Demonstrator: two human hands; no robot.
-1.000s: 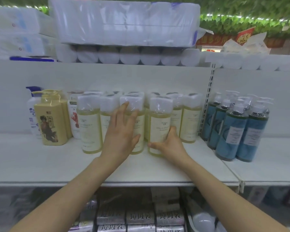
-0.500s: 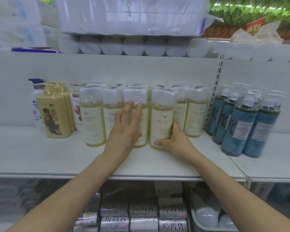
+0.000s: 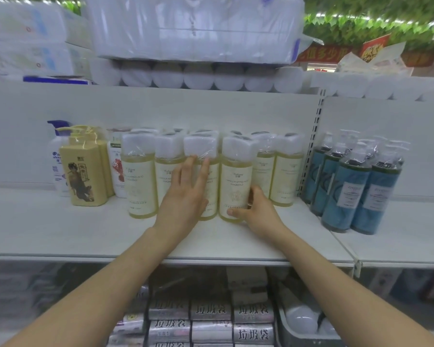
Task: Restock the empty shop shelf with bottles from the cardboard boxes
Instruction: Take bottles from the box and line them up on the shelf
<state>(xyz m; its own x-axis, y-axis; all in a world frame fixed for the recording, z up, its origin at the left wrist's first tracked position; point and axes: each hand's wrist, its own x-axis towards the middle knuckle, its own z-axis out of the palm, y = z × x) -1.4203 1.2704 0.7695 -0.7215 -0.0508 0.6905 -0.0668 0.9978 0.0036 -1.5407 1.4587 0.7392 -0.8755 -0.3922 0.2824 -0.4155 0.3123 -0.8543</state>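
On the white shelf (image 3: 60, 229), a row of pale yellow bottles (image 3: 139, 181) with white caps, shrink-wrapped, stands across the middle, set well back from the front edge and closer to the back wall. More of the same kind stand behind them.

The left hand (image 3: 183, 196) lies flat against the front of the third bottle (image 3: 201, 146) from the left end of that row. Its fingers (image 3: 206, 169) are straight and spread, the tips reaching up to just under the cap, and they hold nothing.

The right hand (image 3: 258, 211) grips the fourth bottle (image 3: 236, 181) low down, near its base — thumb across the front, the other fingers curled round its right side. That bottle stands upright on the shelf, touching the third.

Towards the left end of the shelf stand a yellow bottle (image 3: 83, 176) and a white pump bottle (image 3: 57, 166). Blue bottles (image 3: 348, 186) fill the next bay on the right. Packs of toilet paper (image 3: 193, 28) are stacked on the top shelf, and silver packets (image 3: 211, 311) lie on the level below.
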